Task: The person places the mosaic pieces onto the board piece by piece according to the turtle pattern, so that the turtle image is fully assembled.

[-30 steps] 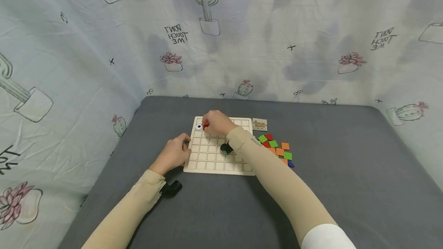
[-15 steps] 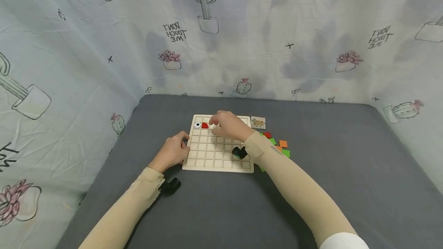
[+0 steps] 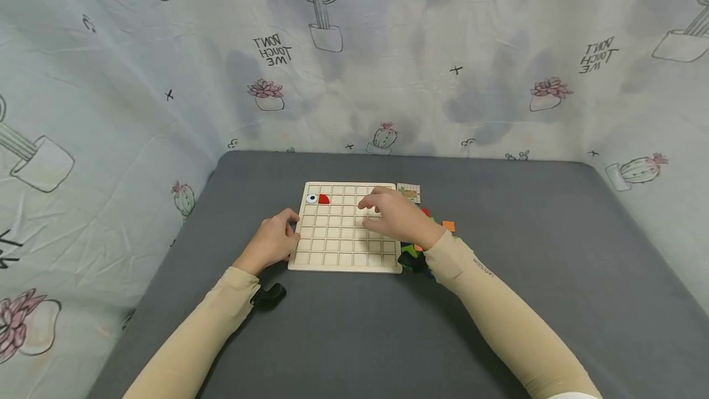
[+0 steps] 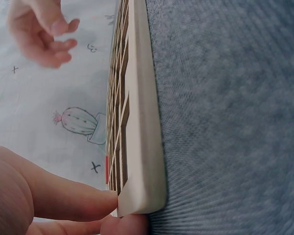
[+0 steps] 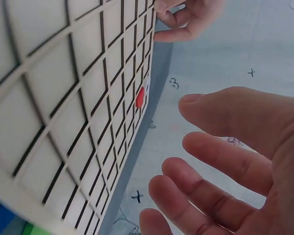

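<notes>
1. Actually, only the left-wrist view clearly shows the left hand (image 3: 270,241) pinching the board's (image 3: 334,233) edge.
2. The right hand (image 3: 401,217) hangs above, fingers apart.
3. Adjoining squares hold a white eye tile (image 3: 312,199) and a red tile (image 3: 324,199).

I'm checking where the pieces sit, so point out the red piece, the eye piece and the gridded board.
Red piece (image 3: 324,199), head view: the middle of its face.
Eye piece (image 3: 312,199), head view: on its dark centre.
Gridded board (image 3: 346,233), head view: a bare part near its middle.
</notes>
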Demonstrator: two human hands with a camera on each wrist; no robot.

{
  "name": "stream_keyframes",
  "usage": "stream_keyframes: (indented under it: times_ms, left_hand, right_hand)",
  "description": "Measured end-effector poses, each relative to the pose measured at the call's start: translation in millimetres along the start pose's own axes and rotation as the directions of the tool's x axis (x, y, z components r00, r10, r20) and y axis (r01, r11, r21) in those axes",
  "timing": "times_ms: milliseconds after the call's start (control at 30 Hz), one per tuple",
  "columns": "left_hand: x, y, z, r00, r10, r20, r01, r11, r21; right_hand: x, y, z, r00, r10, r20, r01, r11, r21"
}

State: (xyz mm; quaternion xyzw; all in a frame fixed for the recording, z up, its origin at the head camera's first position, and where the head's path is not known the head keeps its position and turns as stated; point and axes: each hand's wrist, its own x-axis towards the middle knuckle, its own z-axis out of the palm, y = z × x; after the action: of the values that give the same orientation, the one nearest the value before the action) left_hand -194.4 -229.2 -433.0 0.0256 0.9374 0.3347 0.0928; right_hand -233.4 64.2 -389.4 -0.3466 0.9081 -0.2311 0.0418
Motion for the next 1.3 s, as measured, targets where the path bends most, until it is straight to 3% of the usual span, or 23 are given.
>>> stream_keyframes:
  times_ms: [200,500,733,1300]
  left_hand:
    - [0.6,-1.0,1.4,1.0,-0.001,-0.007,0.001,1.0,-0.005]
    - [0.6,-3.1,3.2,1.0,-0.006,0.001,0.006,1.0,0.002]
    - [-0.5,-4.3,3.6,1.0,-0.007,0.008,0.007,1.0,-0.001]
    - [-0.3,-4.6,2.2,1.0,0.007,0.014,-0.007,1.0,-0.009]
  right_hand:
    - [-22.8,5,-3,0.998,0.028,-0.054,-0.029,0.999,-0.017]
    - [-51.2,11,-11,0.99,0.005,-0.143,-0.01,0.999,-0.039]
    - [-68.8,14,-20,0.984,0.082,-0.159,-0.087,0.996,-0.023]
    - [-80.1,27,-36,0.973,0.081,-0.218,-0.091,0.995,-0.034]
